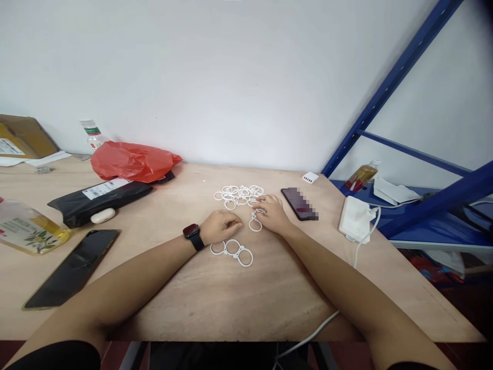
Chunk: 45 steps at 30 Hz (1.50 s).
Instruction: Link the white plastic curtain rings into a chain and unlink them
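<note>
A loose pile of several white plastic rings (243, 193) lies on the table in front of my hands. My right hand (272, 213) is at the pile's near right side, its fingers bent around a white ring (255, 229) that hangs toward me, touching the tabletop. Part of that ring is hidden by the fingers. My left hand (221, 226) rests on the table to the left, fingers curled in, with nothing showing between them. Just below it lie three white rings joined in a chain (232, 248), the left one partly covered by the hand. A black watch (192, 235) is on my left wrist.
At the left are a phone (73, 270), an oil-coloured bottle (33, 231), a black package (103, 198), a white earbud case (102, 215) and a red bag (133, 160). Rightward lie another phone (299, 204), a white power strip (354, 219) with its cable, and a blue rack (389, 85).
</note>
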### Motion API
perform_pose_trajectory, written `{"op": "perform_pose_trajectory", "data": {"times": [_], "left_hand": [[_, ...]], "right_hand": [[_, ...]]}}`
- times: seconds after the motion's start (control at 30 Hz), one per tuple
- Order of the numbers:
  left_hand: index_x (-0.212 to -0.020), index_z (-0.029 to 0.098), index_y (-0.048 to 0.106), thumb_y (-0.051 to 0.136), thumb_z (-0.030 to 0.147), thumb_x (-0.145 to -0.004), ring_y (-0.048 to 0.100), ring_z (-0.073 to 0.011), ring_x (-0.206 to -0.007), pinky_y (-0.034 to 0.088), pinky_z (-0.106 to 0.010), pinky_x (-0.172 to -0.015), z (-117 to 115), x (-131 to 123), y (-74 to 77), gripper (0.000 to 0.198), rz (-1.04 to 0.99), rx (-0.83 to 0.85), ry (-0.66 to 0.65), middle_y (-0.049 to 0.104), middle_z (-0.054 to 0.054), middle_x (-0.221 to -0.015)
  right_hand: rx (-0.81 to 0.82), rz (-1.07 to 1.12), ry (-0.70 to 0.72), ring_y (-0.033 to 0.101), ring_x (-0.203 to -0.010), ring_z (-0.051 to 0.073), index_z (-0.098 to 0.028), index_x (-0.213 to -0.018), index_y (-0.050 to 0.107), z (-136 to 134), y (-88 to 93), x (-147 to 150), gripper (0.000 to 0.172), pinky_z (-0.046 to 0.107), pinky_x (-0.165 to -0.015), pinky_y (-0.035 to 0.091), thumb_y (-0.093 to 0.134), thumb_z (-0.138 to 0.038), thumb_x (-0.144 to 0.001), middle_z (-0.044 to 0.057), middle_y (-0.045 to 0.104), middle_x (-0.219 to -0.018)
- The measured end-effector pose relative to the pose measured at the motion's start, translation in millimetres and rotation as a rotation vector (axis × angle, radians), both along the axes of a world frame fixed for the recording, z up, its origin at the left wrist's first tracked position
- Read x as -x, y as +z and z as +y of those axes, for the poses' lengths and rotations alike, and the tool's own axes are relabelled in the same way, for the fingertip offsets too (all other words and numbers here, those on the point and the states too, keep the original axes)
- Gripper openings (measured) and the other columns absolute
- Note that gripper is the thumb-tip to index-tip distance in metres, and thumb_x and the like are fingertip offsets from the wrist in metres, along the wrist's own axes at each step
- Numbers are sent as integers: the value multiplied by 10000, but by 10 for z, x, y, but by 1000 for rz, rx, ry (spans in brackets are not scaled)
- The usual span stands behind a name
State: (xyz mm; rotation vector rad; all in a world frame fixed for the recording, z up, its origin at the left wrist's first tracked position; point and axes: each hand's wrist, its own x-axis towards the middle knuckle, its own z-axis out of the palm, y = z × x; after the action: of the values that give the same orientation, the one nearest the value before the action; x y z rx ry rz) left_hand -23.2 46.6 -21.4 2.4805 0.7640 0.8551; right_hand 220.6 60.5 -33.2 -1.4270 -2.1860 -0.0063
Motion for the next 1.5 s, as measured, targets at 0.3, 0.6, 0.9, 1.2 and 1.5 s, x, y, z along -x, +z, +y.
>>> {"op": "perform_pose_trajectory", "data": {"times": [0.3, 0.6, 0.9, 1.2, 1.5], "left_hand": [[-921, 186, 702, 554, 301, -905, 618, -132, -682, 475, -256, -692, 2, 4, -1, 187, -47, -22, 55, 703, -22, -776], [-1034, 186, 677, 557, 340, -934, 631, -137, -774, 505, -277, -755, 27, 16, -25, 219, -225, -93, 109, 715, -52, -911], [-924, 177, 679, 585, 343, -918, 631, -138, -757, 497, -275, -740, 24, 19, -25, 191, -238, -109, 70, 705, -49, -835], [-904, 178, 696, 612, 335, -907, 645, -129, -737, 500, -249, -713, 41, 29, -30, 179, -276, -120, 57, 718, -41, -815], [-897, 178, 695, 575, 341, -926, 658, -131, -738, 511, -247, -704, 29, 38, -23, 204, -237, -92, 67, 728, -48, -828]], "right_hand": [[-154, 247, -54, 566, -1001, 238, -233, -857, 726, -19, 54, 72, 120, 425, -931, 410, 618, -189, -825, 59, 664, -989], [-148, 469, 242, 626, -841, 191, -252, -879, 716, -299, 110, 441, 109, 356, -798, 500, 613, -218, -870, 26, 690, -840], [-134, 468, 336, 652, -869, 197, -269, -915, 703, -352, 165, 451, 127, 391, -831, 513, 587, -223, -889, 31, 719, -892], [-186, 423, 335, 630, -854, 199, -247, -897, 689, -351, 161, 446, 97, 389, -814, 500, 591, -247, -893, 46, 689, -884], [-164, 405, 338, 625, -863, 203, -245, -904, 676, -351, 153, 431, 109, 398, -827, 490, 567, -244, -907, 47, 691, -894]]}}
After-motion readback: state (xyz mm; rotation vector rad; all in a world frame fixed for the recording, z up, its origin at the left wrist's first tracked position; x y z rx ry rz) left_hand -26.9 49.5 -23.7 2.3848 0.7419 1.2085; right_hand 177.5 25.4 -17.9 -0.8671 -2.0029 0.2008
